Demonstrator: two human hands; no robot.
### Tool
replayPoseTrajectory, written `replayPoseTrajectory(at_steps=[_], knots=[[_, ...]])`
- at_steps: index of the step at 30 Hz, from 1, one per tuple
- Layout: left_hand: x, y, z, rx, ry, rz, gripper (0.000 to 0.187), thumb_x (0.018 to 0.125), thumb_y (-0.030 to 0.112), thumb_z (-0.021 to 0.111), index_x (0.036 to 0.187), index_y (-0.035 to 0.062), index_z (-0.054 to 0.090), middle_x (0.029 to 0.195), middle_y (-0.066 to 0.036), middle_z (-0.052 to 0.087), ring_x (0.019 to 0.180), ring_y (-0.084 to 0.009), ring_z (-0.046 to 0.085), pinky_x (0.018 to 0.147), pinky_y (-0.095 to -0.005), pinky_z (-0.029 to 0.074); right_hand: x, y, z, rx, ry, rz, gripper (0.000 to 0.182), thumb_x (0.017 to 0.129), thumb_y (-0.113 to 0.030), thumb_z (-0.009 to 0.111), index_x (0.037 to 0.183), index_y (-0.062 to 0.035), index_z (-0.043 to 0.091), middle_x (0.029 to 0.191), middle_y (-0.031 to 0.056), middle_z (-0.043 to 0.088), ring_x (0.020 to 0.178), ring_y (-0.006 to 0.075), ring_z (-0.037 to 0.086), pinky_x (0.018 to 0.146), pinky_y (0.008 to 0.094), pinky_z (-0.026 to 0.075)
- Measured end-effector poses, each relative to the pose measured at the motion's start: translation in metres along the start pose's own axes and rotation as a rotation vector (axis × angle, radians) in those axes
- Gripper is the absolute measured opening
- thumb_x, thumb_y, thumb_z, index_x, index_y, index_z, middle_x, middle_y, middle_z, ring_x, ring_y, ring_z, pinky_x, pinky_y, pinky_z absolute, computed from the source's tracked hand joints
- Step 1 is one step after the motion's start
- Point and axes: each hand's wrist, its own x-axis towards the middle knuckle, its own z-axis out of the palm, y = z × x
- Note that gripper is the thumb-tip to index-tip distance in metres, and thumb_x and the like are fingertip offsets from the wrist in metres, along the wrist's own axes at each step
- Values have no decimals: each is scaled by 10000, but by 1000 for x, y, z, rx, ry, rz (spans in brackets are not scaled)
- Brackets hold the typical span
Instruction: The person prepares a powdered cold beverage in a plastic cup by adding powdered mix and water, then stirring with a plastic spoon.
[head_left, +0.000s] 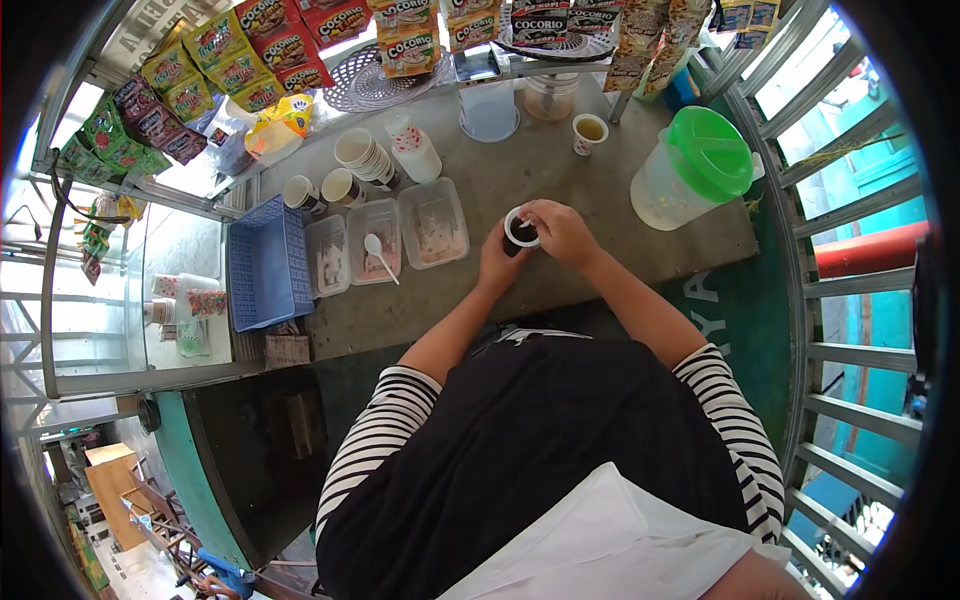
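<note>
Near the front of the counter, my left hand (497,265) is wrapped round a small cup (514,245) with a white rim and a dark drink inside. My right hand (562,234) is closed over the cup's mouth. Its fingers pinch a thin white utensil (527,223) that dips into the drink; its lower end is hidden. Left of the hands sit clear plastic tubs (434,224), and a white spoon (381,258) lies across the middle one. Behind and to the right stands another paper cup (589,134) with a yellowish-brown drink.
A green-lidded pitcher (694,168) stands on the right of the counter (600,215). Stacked paper cups (366,158), a white bottle-like container (414,150) and a blue basket (270,264) are at the left. Drink sachets (408,38) hang overhead; metal bars (858,285) line the right side.
</note>
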Motion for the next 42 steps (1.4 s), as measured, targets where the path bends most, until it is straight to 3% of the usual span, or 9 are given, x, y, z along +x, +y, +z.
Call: replayPoseTrajectory(at_steps=[2,12,17,19,24,33,35,38,42], knots=[[0,-3,-1,33,-32,-13,688,802,50,782,1417,-3,479,1336,-108,595,1226,-185,588,1053,-338,465,0,3,1,-86,-36,-99,168,889,1,529,989,4,665,930,179,701,894,365,679,811,415,538],[0,-9,5,-60,8,7,680,784,103,813,1385,7,511,1294,-128,621,1196,-220,610,1026,-354,476,1,-3,4,-44,-83,-9,146,901,-6,541,996,7,652,958,171,692,924,364,669,842,412,530],[1,-5,3,-155,8,19,675,754,139,844,1352,29,550,1258,-127,650,1177,-236,634,1016,-364,484,0,-5,4,-122,-56,-18,146,903,-2,537,994,17,650,981,179,697,944,367,672,853,414,530],[0,-5,0,-176,-65,3,724,814,60,799,1441,-11,446,1356,-111,575,1250,-197,574,1075,-342,448,0,-4,7,-91,-26,-26,152,900,-17,534,995,2,650,948,172,692,914,364,668,832,426,527],[2,-9,-1,-113,-56,-1,723,800,72,804,1431,-8,460,1348,-127,589,1246,-211,586,1068,-348,455,-2,0,10,-108,71,-78,182,900,-38,537,1031,-14,661,940,167,694,883,362,664,809,441,523],[-11,5,0,-142,-2,19,789,816,59,778,1494,7,378,1416,-170,539,1303,-251,558,1105,-363,433,6,-11,1,-41,29,130,184,895,-41,574,1045,-25,679,941,162,700,818,378,665,721,424,531],[-13,7,-4,-95,13,30,793,820,65,782,1497,8,373,1419,-172,538,1306,-254,557,1107,-366,433,6,-3,-5,-277,65,-106,145,892,-57,591,1003,-53,686,903,123,698,818,339,668,731,434,485],[-16,8,-8,-108,-40,1,788,844,48,779,1506,1,354,1450,-163,511,1323,-237,538,1121,-363,426,-2,-8,-8,-488,-37,-90,112,890,-86,602,953,-97,694,886,81,701,828,291,665,778,422,417],[-15,-1,-7,-48,-18,7,753,809,103,816,1455,13,440,1355,-173,584,1250,-256,600,1058,-365,473,-3,-11,-4,-419,-53,-162,94,894,-131,600,921,-132,690,886,44,703,834,258,656,818,405,359]])
